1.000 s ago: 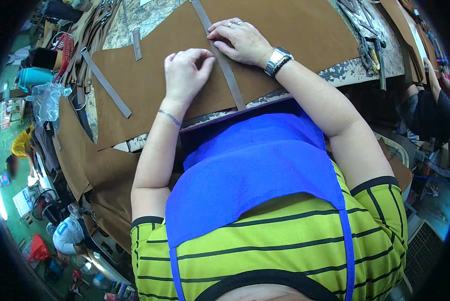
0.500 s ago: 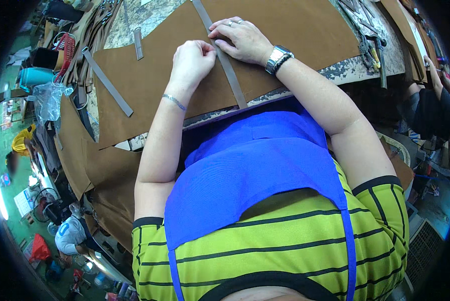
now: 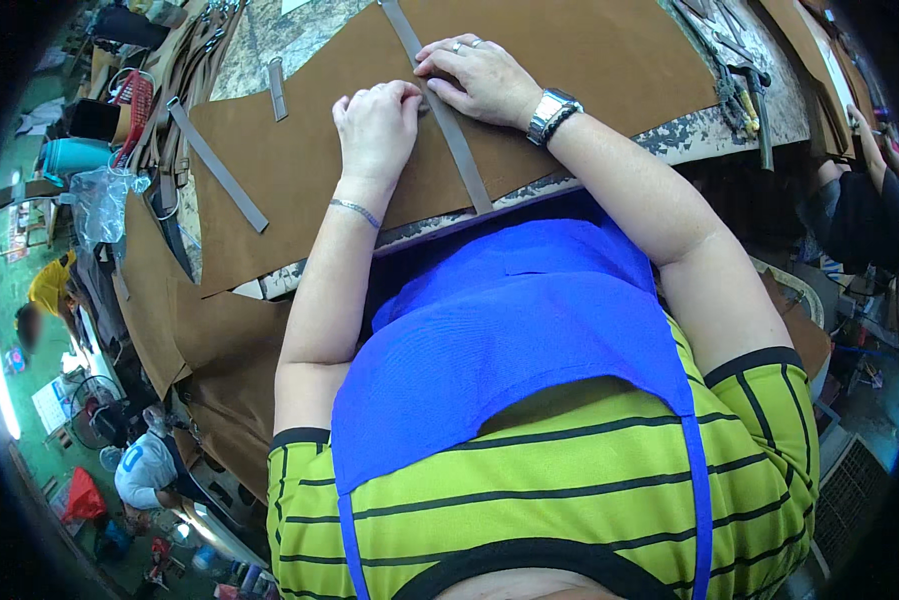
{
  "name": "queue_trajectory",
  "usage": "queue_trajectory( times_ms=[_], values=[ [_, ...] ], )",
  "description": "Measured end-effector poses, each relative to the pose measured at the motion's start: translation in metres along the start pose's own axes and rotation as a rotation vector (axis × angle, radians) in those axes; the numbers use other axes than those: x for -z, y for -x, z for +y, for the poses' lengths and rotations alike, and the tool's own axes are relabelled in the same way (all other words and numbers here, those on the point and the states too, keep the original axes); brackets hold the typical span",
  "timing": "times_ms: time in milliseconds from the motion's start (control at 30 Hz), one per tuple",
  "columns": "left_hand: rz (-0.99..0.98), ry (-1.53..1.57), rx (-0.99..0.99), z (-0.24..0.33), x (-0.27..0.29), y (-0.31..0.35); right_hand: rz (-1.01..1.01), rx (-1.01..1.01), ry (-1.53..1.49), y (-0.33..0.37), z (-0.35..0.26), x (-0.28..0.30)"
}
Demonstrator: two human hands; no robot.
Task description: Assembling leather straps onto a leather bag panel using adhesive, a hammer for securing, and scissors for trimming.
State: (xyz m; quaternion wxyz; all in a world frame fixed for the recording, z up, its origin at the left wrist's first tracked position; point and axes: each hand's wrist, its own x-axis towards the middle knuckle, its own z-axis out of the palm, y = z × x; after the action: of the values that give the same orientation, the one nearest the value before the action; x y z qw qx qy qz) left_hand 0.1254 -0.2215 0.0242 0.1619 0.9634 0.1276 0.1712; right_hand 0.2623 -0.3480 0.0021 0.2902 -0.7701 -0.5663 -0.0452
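Observation:
A large brown leather sheet (image 3: pixel 589 60) lies over the worktable, and a long grey strap (image 3: pixel 459 150) runs across it, metal fitting at its far end. My left hand (image 3: pixel 377 128) is just left of this strap, thumb and forefinger pinched beside its edge. A small pale bit shows at those fingertips, too small to name. From the right, my right hand (image 3: pixel 489 85) lies over the strap, fingers reaching to its left edge and thumb apart, lower down. Two more grey pieces rest on the leather farther left: a long strap (image 3: pixel 217 168) and a short strap (image 3: pixel 277 90).
Many hanging straps (image 3: pixel 169 120) bunch at the table's left. A hammer (image 3: pixel 761 115) and other tools lie at the right edge. More brown leather (image 3: pixel 219 350) drapes at the lower left. Other people, one in a white shirt (image 3: pixel 147 465), are farther off.
My left hand has turned slightly and shifted a little left, its fingers still pinched beside the strap. My right hand stays nearly in place.

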Motion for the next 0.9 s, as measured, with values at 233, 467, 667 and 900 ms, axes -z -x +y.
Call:
queue_trajectory(
  times_ms=[233, 467, 667, 900],
  values=[
    [0.036, 0.147, -0.089, -0.010, -0.004, 0.026, 0.035, 0.040, 0.021, 0.001, 0.004, -0.002],
    [0.109, -0.104, -0.198, -0.014, -0.010, 0.007, -0.006, -0.015, -0.007, 0.001, -0.002, 0.001],
    [0.133, -0.357, -0.432, -0.023, -0.003, -0.010, 0.013, 0.013, 0.002, 0.000, 0.002, -0.002],
    [0.055, -0.161, -0.295, -0.005, 0.000, 0.014, 0.042, 0.025, -0.001, 0.001, 0.003, -0.002]
  ],
)
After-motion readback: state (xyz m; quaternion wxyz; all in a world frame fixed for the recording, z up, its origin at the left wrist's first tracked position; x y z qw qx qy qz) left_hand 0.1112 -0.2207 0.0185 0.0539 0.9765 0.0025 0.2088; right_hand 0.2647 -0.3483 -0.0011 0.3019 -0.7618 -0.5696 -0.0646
